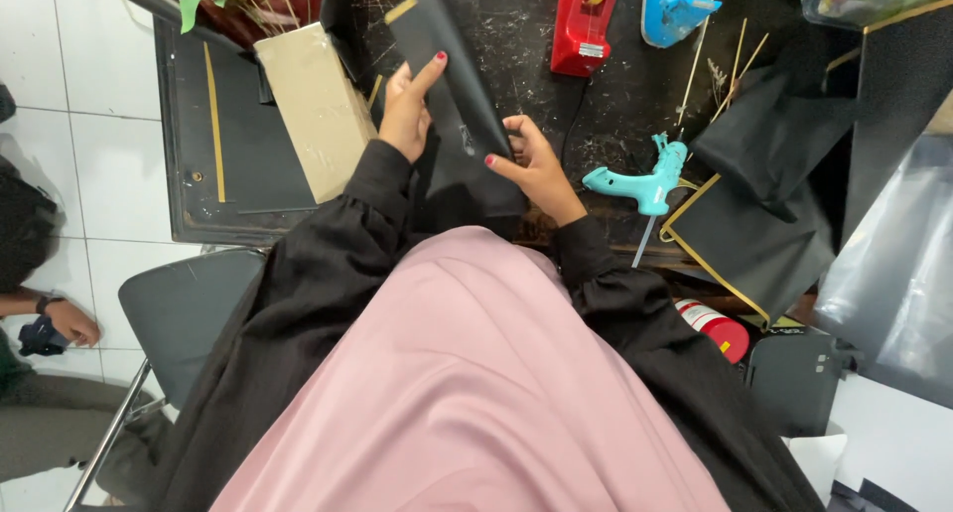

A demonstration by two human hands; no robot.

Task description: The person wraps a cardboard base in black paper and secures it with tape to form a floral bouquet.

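Black paper sheet (459, 105) w/ gold edge gripped by both hands: left (405, 110), right (536, 164); glue gun (640, 182) nearby.

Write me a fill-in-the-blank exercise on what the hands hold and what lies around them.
Both hands, left hand and right hand, hold a sheet of ____ paper.
The glue gun right of the right hand is ____ in colour.
The tape dispenser at the top is ____.

Missing words: black; turquoise; red

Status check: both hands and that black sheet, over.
Left hand and right hand both gripping black gold-edged paper sheet, held above worktable. Teal glue gun lies right, apart.
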